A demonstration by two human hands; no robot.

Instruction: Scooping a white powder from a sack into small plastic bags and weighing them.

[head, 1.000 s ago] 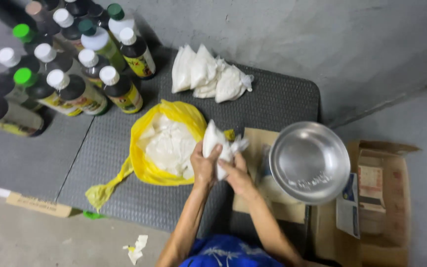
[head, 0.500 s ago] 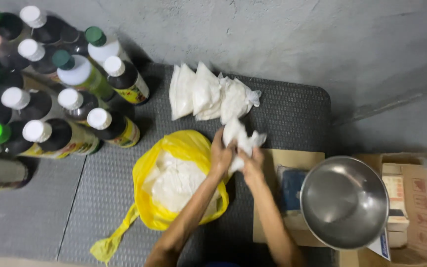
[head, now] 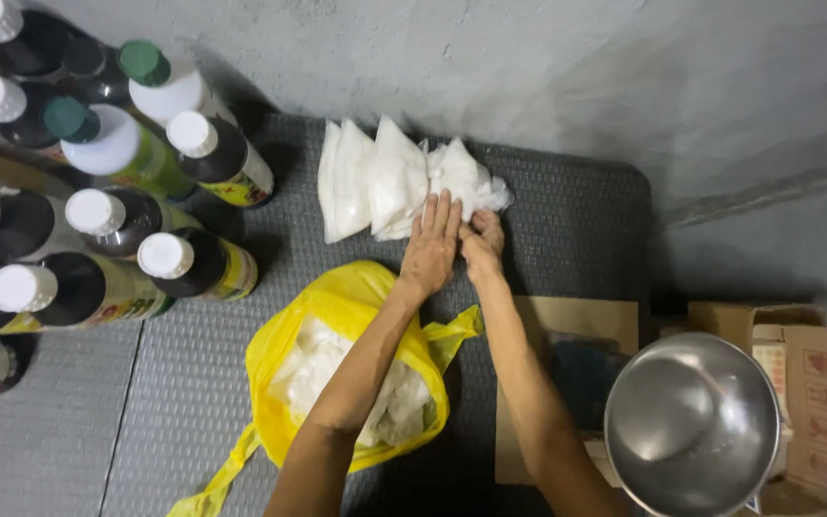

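The small white bag I am handling sits at the right end of a row of white bags, up at twelve o'clock from me, close to the grey wall. My right hand pinches its lower edge, fingers curled onto the plastic. My left hand lies flat, fingers stretched out and released, with the tips pressing on the bag's lower left part and touching the neighbouring bag. The two hands rest side by side, touching.

The row stands on a dark ribbed mat. At six o'clock from my hands, under my left forearm, lies an open yellow plastic bag with more white packets inside it. At nine to ten o'clock stands a cluster of dark bottles with white and green caps, just beside the yellow bag and near the row. At four o'clock, a flat piece of cardboard lies on the mat's edge, and beyond it a shiny steel bowl rests on an open cardboard box.
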